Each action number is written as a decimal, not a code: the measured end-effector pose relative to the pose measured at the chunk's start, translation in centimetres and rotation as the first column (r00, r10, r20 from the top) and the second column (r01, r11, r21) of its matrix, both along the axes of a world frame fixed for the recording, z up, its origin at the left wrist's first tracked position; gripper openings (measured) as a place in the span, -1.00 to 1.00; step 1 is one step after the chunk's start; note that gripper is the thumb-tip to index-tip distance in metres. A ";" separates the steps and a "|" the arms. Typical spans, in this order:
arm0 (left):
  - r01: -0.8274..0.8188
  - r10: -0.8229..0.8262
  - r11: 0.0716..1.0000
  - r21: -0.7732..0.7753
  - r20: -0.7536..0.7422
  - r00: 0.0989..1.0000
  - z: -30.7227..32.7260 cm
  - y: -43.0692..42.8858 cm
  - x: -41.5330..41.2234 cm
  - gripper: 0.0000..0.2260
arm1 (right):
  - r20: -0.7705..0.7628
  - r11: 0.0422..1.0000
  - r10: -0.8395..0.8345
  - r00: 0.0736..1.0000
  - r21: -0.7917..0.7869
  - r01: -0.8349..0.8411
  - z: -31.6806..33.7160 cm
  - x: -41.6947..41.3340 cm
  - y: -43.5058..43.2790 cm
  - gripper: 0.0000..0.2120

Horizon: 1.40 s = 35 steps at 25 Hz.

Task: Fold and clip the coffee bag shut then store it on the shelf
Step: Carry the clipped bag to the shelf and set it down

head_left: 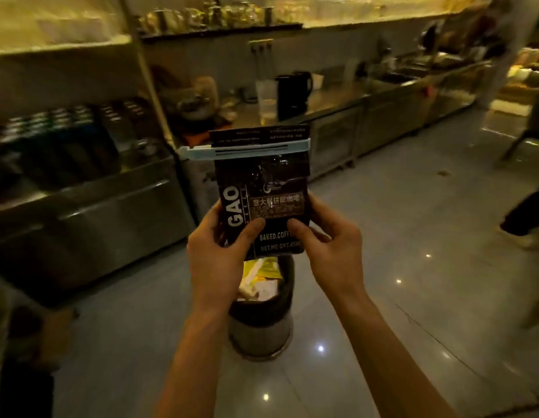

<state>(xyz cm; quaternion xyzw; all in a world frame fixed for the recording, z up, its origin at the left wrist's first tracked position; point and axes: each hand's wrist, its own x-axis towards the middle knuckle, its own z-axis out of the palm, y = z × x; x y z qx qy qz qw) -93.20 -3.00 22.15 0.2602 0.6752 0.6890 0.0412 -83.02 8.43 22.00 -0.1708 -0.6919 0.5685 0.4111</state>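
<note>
head view shows the coffee bag (pixel 262 188) held upright in mid-air over the floor (pixel 383 297), above a bin (pixel 262 321), with both hands at its lower half. the left hand (pixel 217 254) grips the lower left edge, thumb pressed on the front face and fingers wrapped behind. the right hand (pixel 331 245) does the same at the lower right edge, thumb on the front. a pale blue clip (pixel 247 152) runs across the top, just under the folded-over flap, and looks fully seated.

the bag looks like glossy foil film, so likely slick and crinkly, soft in the walls but firmer where the contents fill the lower part. it seems light enough for one hand. holding low at the filled part is probably safest; carrying it by the clip could tug the clip off. folding and clipping appear done, and storing remains. shelves (pixel 66 137) stand to the left, beside a steel counter (pixel 337 101); which shelf is meant i cannot tell.
</note>
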 end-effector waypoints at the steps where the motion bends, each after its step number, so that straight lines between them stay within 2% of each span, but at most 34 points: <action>1: -0.069 0.069 0.997 0.017 0.005 0.998 0.0 -3.1 -2.7 -0.57 | -0.004 0.997 0.072 0.997 0.006 -0.072 -0.1 -3.7 -2.3 -0.54; 7: -0.344 0.345 0.937 0.056 -0.013 0.939 -0.5 -17.5 -16.1 -0.58 | -0.021 0.935 0.353 0.936 0.036 -0.352 -0.5 -20.8 -14.9 -0.59; 13: -0.519 0.520 0.853 0.046 -0.013 0.854 -1.3 -26.2 -26.4 -0.54 | -0.010 0.865 0.502 0.865 0.017 -0.502 -1.1 -33.6 -23.2 -0.59; 22: -0.586 0.586 0.810 0.022 -0.016 0.810 -4.0 -25.0 -42.9 -0.49 | -0.024 0.806 0.591 0.807 -0.032 -0.591 -3.9 -51.5 -21.7 -0.59; 28: -0.638 0.638 0.770 0.015 -0.006 0.770 -2.4 -21.1 -56.3 -0.55 | -0.048 0.780 0.623 0.781 -0.038 -0.625 -2.5 -65.8 -17.8 -0.59; 35: -0.651 0.652 0.757 0.059 0.003 0.759 -2.0 -21.9 -70.1 -0.56 | -0.051 0.734 0.676 0.735 -0.042 -0.678 -1.7 -80.3 -18.4 -0.60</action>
